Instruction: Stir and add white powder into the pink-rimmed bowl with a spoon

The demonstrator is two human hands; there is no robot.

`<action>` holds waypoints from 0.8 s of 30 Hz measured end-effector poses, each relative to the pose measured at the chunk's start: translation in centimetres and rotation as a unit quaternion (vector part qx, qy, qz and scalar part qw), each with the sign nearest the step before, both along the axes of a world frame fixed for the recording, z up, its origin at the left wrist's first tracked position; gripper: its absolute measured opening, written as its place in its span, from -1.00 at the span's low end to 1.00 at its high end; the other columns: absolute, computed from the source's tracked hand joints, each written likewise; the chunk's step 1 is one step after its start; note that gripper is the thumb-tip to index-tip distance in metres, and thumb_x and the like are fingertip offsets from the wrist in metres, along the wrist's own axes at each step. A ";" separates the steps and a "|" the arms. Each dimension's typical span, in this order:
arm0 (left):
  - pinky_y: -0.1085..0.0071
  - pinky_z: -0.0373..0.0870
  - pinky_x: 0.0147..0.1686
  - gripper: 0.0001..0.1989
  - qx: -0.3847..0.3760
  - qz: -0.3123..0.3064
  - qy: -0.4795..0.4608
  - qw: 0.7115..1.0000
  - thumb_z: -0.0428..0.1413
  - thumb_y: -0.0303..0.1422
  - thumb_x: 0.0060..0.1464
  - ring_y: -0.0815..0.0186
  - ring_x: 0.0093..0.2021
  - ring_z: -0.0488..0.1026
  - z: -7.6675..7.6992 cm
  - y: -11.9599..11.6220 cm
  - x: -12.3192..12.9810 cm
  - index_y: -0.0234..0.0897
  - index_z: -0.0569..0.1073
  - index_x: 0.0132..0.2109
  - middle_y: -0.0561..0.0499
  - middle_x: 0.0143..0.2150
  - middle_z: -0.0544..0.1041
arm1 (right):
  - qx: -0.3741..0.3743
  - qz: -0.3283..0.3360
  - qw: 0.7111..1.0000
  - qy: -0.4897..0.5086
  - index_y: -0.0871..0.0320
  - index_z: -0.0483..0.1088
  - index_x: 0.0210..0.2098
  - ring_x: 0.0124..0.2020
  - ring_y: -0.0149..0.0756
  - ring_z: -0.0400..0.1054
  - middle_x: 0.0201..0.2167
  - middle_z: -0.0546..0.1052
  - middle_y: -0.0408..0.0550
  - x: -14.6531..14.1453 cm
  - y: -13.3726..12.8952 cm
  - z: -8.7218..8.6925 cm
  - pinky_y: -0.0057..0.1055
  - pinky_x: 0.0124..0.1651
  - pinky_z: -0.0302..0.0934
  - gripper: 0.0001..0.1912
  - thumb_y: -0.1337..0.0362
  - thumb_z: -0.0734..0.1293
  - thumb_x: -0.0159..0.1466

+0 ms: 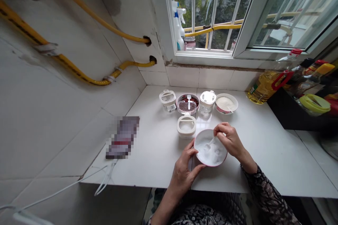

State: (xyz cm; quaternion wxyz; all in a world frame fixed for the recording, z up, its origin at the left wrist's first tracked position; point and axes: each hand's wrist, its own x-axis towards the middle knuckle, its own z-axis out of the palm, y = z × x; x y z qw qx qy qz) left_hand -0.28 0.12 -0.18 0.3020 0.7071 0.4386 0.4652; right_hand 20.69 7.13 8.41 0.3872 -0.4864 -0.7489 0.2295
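A white bowl (197,156) with a pinkish outer edge stands near the counter's front, holding white powder or grains (214,154). My left hand (185,165) grips its left side, thumb along the near edge and fingers at the rim. Pinched in my right hand (229,140) is a small white spoon (210,145), its tip down in the white grains. Just behind the bowl, a clear jar (186,126) with a cream rim has its transparent lid flipped up. Through that lid shows part of a bowl (198,98) of dark red bits with another white spoon (189,101).
Two more lidded jars (168,100) (207,101) flank the dark-red bowl. A bowl of off-white grains (225,103) stands right of them. An oil bottle (262,86) and a black condiment box (283,109) are farther right. A blurred-out object (123,137) and white cable (104,181) lie left.
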 end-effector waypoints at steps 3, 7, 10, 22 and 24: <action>0.10 0.44 0.18 -0.71 0.006 0.001 -0.005 1.000 0.24 -0.32 0.17 0.02 0.33 0.36 0.0 0.0 0.0 -0.19 0.38 0.01 -0.29 0.31 0.40 | -0.026 -0.018 0.999 0.031 0.08 0.35 -0.57 -0.38 -0.23 0.34 -0.57 0.47 -0.13 0.0 0.0 0.0 -0.32 -0.23 0.19 -0.80 0.36 0.18 0.12; 0.11 0.44 0.18 -0.69 0.006 0.003 -0.005 1.000 0.24 -0.33 0.16 0.03 0.33 0.37 -0.1 0.0 0.0 -0.19 0.38 0.02 -0.28 0.30 0.41 | -0.113 -0.025 0.987 0.112 0.10 0.36 -0.57 -0.54 -0.32 0.22 -0.66 0.32 -0.19 0.0 0.2 -0.2 -0.40 -0.41 0.11 -0.83 0.33 0.17 0.08; 0.11 0.44 0.18 -0.69 0.006 0.000 -0.003 1.000 0.25 -0.35 0.15 0.03 0.33 0.37 0.0 0.0 0.0 -0.19 0.38 0.01 -0.29 0.31 0.40 | -0.177 -0.029 0.966 0.186 0.11 0.35 -0.56 -0.62 -0.38 0.12 -0.70 0.25 -0.23 0.2 0.4 -0.4 -0.44 -0.51 0.02 -0.85 0.29 0.18 0.05; 0.12 0.45 0.18 -0.68 0.016 0.005 -0.002 1.000 0.25 -0.35 0.15 0.03 0.32 0.38 -0.1 0.0 0.0 -0.17 0.38 0.02 -0.26 0.31 0.41 | -0.036 0.089 0.995 0.004 0.09 0.35 -0.54 -0.33 -0.23 0.29 -0.56 0.43 -0.13 -1.1 -0.3 -0.4 -0.28 -0.12 0.19 -0.80 0.41 0.17 0.13; 0.13 0.45 0.17 -0.68 0.014 0.004 -0.001 1.000 0.25 -0.35 0.15 0.03 0.32 0.38 -0.1 0.0 0.0 -0.18 0.38 0.02 -0.27 0.31 0.40 | -0.072 0.067 0.994 0.042 0.09 0.34 -0.56 -0.37 -0.25 0.28 -0.58 0.40 -0.13 -0.8 -0.2 -0.2 -0.34 -0.23 0.17 -0.81 0.39 0.17 0.11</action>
